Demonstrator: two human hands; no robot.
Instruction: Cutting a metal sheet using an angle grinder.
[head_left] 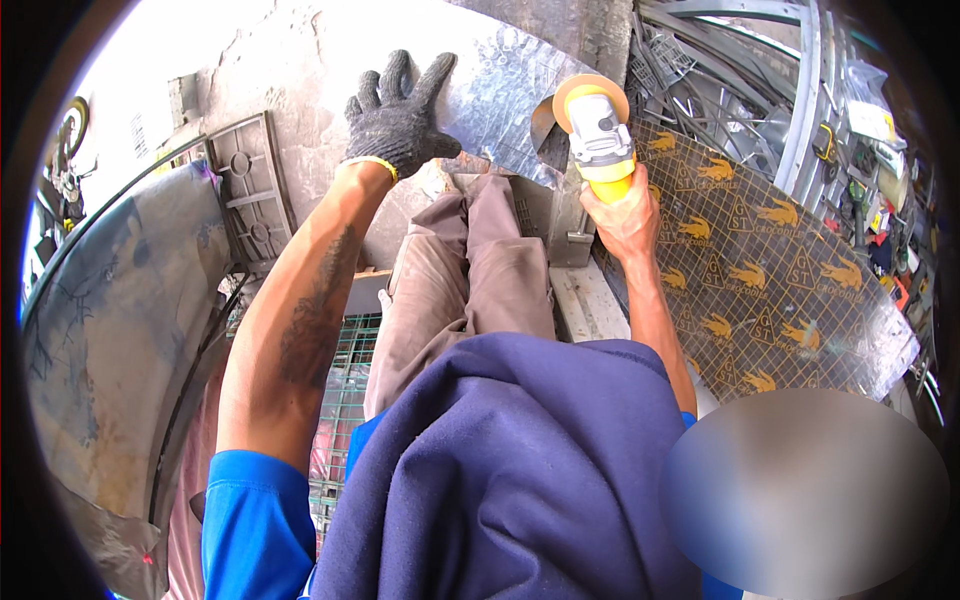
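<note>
Your left hand (398, 118), in a dark knit work glove, lies with fingers spread flat on the galvanized metal sheet (500, 85), pressing it rather than pinching it. Your bare right hand (625, 215) is wrapped tight around the yellow handle of the angle grinder (598, 135). The grinder's grey head and yellow guard sit just above that grip, at the sheet's near edge, to the right of your gloved palm. Under your right forearm lies a dark patterned board (770, 270). Below both hands, your knees in brown trousers (470, 270) sit beneath the sheet.
</note>
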